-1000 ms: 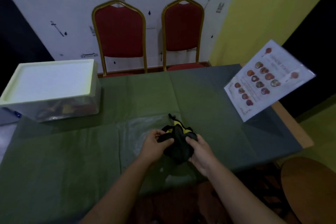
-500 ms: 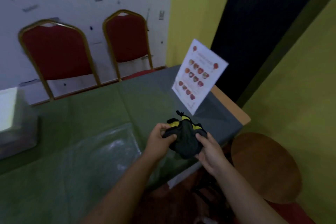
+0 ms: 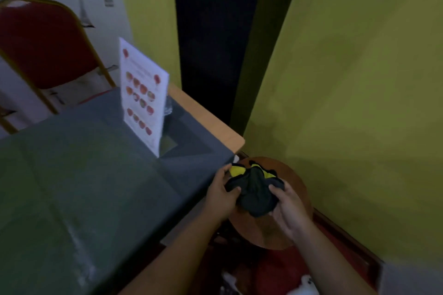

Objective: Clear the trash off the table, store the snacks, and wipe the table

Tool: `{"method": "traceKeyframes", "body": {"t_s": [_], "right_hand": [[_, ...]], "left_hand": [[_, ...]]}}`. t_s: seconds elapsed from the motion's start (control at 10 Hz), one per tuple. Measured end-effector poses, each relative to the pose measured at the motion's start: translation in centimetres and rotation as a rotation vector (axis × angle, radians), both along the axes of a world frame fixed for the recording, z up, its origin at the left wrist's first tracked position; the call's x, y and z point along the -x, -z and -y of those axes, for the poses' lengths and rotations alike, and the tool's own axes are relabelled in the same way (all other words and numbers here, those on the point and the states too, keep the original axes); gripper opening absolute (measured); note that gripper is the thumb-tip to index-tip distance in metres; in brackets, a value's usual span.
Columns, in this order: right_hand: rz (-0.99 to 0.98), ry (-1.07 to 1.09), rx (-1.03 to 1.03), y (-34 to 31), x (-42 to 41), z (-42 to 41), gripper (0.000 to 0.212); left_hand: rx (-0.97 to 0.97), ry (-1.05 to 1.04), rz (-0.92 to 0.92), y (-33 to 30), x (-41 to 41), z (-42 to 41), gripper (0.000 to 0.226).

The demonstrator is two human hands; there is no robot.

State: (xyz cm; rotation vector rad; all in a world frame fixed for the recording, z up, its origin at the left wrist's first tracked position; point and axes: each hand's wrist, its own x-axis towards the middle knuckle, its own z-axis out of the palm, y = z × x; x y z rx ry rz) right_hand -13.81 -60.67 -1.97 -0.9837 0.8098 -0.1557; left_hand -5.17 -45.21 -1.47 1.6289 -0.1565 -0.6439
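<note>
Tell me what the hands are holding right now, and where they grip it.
Both hands hold a bunched black and yellow cloth: the left hand grips its left side, the right hand its right side, past the table edge.

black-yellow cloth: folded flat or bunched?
Bunched. The cloth is a crumpled wad gripped by the left hand and right hand, off the table.

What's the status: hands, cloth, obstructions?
Left hand and right hand both gripping bunched black-and-yellow cloth. Held past table edge, above round stool. Nothing blocking.
</note>
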Motion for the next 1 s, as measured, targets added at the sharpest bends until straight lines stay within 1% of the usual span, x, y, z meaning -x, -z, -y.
{"method": "traceKeyframes", "body": {"t_s": [0.1,0.2,0.3,0.4,0.5,0.6,0.7,0.8,0.9,1.0], "right_hand": [[-0.024,0.043,-0.006,1.0,0.8,2.6,0.029],[-0.056,0.075,-0.02,2.4,1.5,5.7,0.026],[-0.099,0.071,-0.008,3.4,1.8,6.9,0.025],[-0.235,0.003,0.034,4.8,2.7,7.8,0.037],[-0.336,-0.032,0.052,5.6,3.4,7.9,0.042],[-0.384,-0.085,0.149,6.0,4.3,7.8,0.036],[-0.4,-0.064,0.241,5.4,4.5,7.6,0.02],[-0.417,-0.098,0.39,4.7,4.0,7.2,0.016],[-0.416,-0.142,0.422,3.5,2.4,6.4,0.03],[-0.322,-0.261,0.452,0.6,-0.5,4.1,0.031]], "left_hand": [[0.003,0.053,0.031,1.6,0.2,3.0,0.056],[-0.047,0.082,0.094,3.9,0.4,6.5,0.063],[-0.135,0.096,0.122,5.6,0.6,7.8,0.061],[-0.317,0.203,0.138,7.8,1.3,8.6,0.056],[-0.424,0.258,0.211,8.8,2.1,8.3,0.047],[-0.471,0.218,0.258,9.6,2.7,7.5,0.033],[-0.461,0.235,0.257,8.9,2.8,7.1,0.028],[-0.464,0.251,0.218,6.7,2.3,5.7,0.026],[-0.382,0.207,0.22,4.5,1.2,4.3,0.036],[-0.407,0.113,0.303,0.8,-0.4,1.3,0.042]]}}
